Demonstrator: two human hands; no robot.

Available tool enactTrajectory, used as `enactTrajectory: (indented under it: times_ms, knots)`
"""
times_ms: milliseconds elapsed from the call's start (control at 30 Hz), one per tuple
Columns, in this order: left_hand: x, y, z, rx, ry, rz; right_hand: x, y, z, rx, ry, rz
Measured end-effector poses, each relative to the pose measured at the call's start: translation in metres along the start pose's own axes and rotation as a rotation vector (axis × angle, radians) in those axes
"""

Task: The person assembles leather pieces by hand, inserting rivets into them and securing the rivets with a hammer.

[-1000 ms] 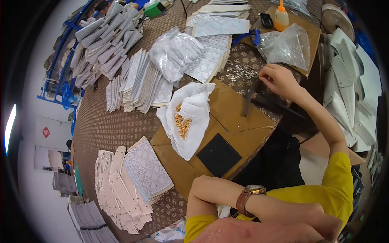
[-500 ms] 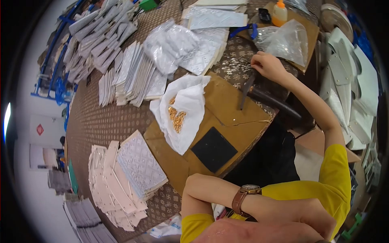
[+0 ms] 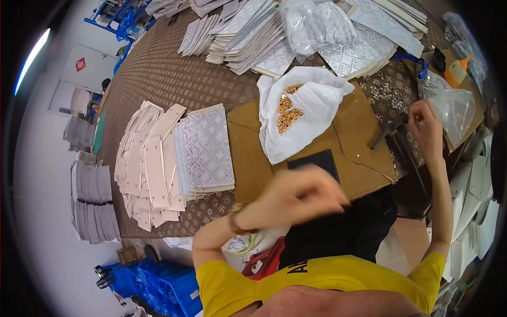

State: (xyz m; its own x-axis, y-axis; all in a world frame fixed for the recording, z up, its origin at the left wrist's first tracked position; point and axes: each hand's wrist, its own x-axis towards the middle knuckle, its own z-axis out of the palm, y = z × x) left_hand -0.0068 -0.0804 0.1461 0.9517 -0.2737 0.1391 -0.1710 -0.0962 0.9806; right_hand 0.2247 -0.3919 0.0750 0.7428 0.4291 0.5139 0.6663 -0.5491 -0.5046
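Observation:
My left hand (image 3: pixel 301 195), smeared by motion, is over the board's front edge near a black square pad (image 3: pixel 325 161); its fingers cannot be made out clearly. My right hand (image 3: pixel 425 124) has its fingers curled together, beside scattered small silver pieces (image 3: pixel 390 95) and above a hammer (image 3: pixel 409 161). Whatever its fingertips hold is too small or hidden to name. A white cloth (image 3: pixel 322 113) lies on the brown board (image 3: pixel 362 158), with small gold-coloured pieces (image 3: pixel 288 120) on it. Right of my right hand is a clear plastic bag (image 3: pixel 455 111).
Patterned silver-grey panels (image 3: pixel 206 148) and pale pink pieces (image 3: pixel 150 158) lie on the left. More panel stacks (image 3: pixel 248 42) and plastic-wrapped items (image 3: pixel 317 26) are at the back. An orange-tipped bottle (image 3: pixel 457 71) is at the back right; a blue crate (image 3: pixel 179 290) is below left.
The view has shifted, so the table's things appear further right. My left hand has come up from near my body to the board's front edge. My right hand has drawn back slightly from the silver pieces.

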Motion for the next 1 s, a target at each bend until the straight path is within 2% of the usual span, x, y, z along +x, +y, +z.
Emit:
enactTrajectory:
  times_ms: [33, 67, 133, 200, 233, 300, 467, 567, 733, 800, 833, 900, 933, 1000]
  knots:
    - [-0.015, -0.004, -0.018, -0.039, 0.254, -0.126, -0.008, -0.012, -0.001, 0.002, -0.002, 0.007]
    - [-0.032, -0.022, -0.05, 0.417, 0.39, 0.06, -0.015, -0.023, -0.001, 0.046, -0.011, -0.043]
    - [-0.063, -0.028, -0.094, 0.967, 0.664, -0.376, -0.024, -0.044, 0.005, 0.091, -0.03, -0.089]
    - [-0.098, -0.066, -0.142, 1.459, 0.76, -0.264, -0.028, -0.064, 0.015, 0.159, -0.049, -0.185]
    - [-0.109, -0.075, -0.153, 1.44, 0.753, -0.266, -0.029, -0.072, 0.021, 0.207, -0.088, -0.18]
    - [-0.121, -0.091, -0.166, 1.744, 0.748, -0.429, -0.031, -0.085, 0.035, 0.247, -0.133, -0.204]
    - [-0.121, -0.106, -0.179, 1.467, 0.862, -0.554, -0.035, -0.096, 0.053, 0.204, -0.24, -0.305]
    - [-0.116, -0.092, -0.187, 1.11, 0.927, -0.733, -0.037, -0.093, 0.056, 0.195, -0.31, -0.328]
    - [-0.13, -0.076, -0.22, 1.043, 0.772, -0.847, -0.036, -0.092, 0.063, 0.046, -0.339, -0.382]
    - [-0.122, -0.054, -0.208, 0.813, 1.097, -0.462, -0.029, -0.103, 0.062, 0.054, -0.378, -0.329]
    - [-0.112, -0.042, -0.199, 0.801, 1.102, -0.461, -0.026, -0.109, 0.064, 0.057, -0.399, -0.304]
    - [-0.075, -0.02, -0.174, 0.307, 1.065, -0.112, -0.01, -0.123, 0.077, 0.095, -0.353, -0.328]
    - [-0.063, -0.024, -0.165, 0.3, 1.065, -0.106, 0.002, -0.13, 0.086, 0.144, -0.3, -0.349]
    - [-0.046, -0.035, -0.154, -0.248, 0.726, 0.052, 0.02, -0.135, 0.119, 0.13, -0.265, -0.385]
